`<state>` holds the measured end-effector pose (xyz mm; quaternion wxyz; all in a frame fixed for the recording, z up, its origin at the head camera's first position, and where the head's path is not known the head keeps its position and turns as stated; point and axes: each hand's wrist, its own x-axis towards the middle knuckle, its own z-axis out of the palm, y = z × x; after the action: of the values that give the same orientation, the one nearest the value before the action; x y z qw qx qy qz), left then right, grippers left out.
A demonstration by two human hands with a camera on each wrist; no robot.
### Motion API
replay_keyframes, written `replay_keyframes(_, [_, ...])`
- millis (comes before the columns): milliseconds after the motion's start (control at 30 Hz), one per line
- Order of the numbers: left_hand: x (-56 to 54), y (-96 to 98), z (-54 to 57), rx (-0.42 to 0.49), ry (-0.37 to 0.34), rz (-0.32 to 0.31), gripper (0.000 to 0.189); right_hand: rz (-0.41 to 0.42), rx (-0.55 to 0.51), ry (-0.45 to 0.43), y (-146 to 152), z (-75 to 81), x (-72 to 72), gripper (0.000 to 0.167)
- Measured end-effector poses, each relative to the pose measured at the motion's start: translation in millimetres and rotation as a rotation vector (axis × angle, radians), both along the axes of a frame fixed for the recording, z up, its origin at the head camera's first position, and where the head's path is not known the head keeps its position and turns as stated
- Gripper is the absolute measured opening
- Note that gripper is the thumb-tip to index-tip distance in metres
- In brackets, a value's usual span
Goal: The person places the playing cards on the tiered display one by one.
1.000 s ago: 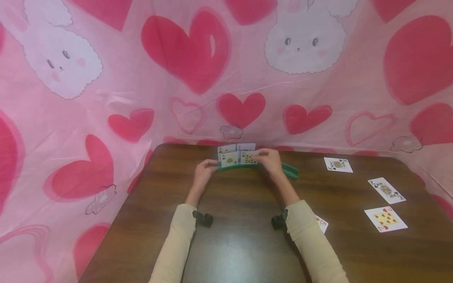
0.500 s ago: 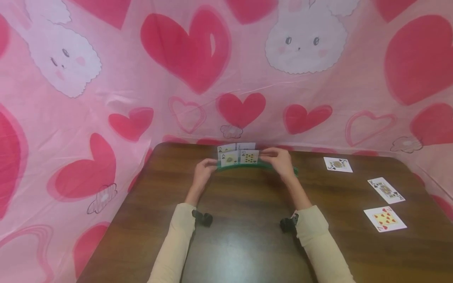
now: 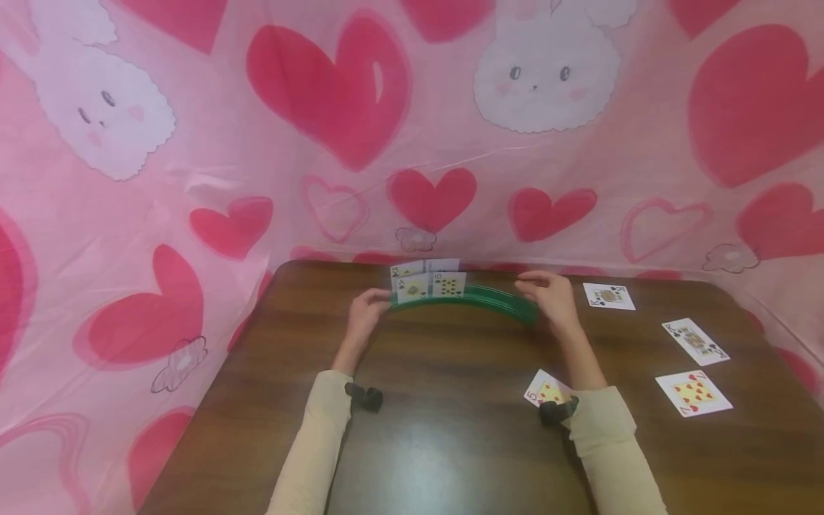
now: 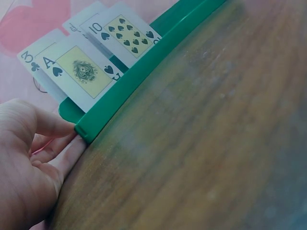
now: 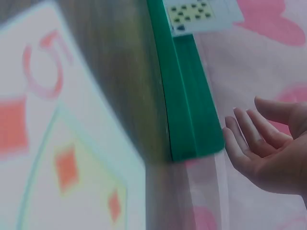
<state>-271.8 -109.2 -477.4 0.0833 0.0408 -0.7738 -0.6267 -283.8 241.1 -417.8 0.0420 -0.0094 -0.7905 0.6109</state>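
A curved green card holder [image 3: 496,299] stands near the table's back edge. My left hand [image 3: 365,312] pinches its left end between thumb and fingers. In its left half, the ace of spades [image 4: 79,72] and ten of spades [image 4: 127,36] stand in front. Behind them are the three of clubs [image 4: 29,58] and another card [image 4: 88,14], mostly hidden. Past the holder's right end, my right hand [image 3: 552,299] is in the air, palm upward in its wrist view, fingers relaxed and holding nothing. Below that wrist lies the five of diamonds [image 3: 544,387], partly covered by the wrist camera.
Face up on the right of the brown table [image 3: 444,415] lie a king [image 3: 609,296], another black court card [image 3: 695,341] and the seven of hearts [image 3: 694,393]. A pink cloth with hearts and rabbits [image 3: 444,150] hangs close behind the table.
My right hand has left the ten of spades and moved right along the holder to its right end. More of the five of diamonds shows now. My left hand stays at the holder's left end.
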Motion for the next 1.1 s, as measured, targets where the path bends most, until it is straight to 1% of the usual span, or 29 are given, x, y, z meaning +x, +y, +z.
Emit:
replay_keyframes(133, [-0.4,-0.8,-0.3,0.012,-0.005,-0.002,0.017,-0.021,-0.024,-0.006,17,-1.3,2.7,0.037])
replay_keyframes(233, [-1.4,-1.0,-1.0,0.017,-0.013,-0.001,0.018,-0.029,-0.005,0.002,29,-1.7,5.2,0.038])
replay_keyframes(367, [-1.0,-0.6,-1.4,0.008,-0.022,-0.002,0.018,-0.051,0.000,-0.015,44,-2.8,9.1,0.042])
replay_keyframes(467, [-0.3,-0.4,-2.5,0.005,-0.025,-0.002,0.019,-0.074,-0.034,-0.040,54,-4.5,11.0,0.044])
replay_keyframes(633, [-0.1,-0.1,-4.0,0.004,-0.019,0.003,0.019,-0.124,-0.065,-0.052,72,-10.1,11.2,0.047])
replay_keyframes(800, [1.4,-0.5,-3.3,-0.005,-0.017,0.011,0.019,-0.158,-0.178,-0.031,87,-14.0,11.4,0.048])
replay_keyframes(900, [2.3,-0.9,-2.8,-0.001,-0.020,0.005,0.019,-0.180,-0.213,-0.032,95,-15.0,12.1,0.048])
replay_keyframes(933, [2.4,-0.9,-2.6,0.002,-0.019,0.003,0.019,-0.186,-0.213,-0.039,97,-15.3,12.4,0.049])
replay_keyframes(967, [2.3,-0.9,-2.5,0.004,-0.016,-0.001,0.019,-0.190,-0.192,-0.046,100,-15.4,12.7,0.050])
replay_keyframes(1100, [1.1,-0.6,-2.1,0.008,-0.008,-0.011,0.018,-0.187,-0.056,-0.081,109,-15.3,14.0,0.052])
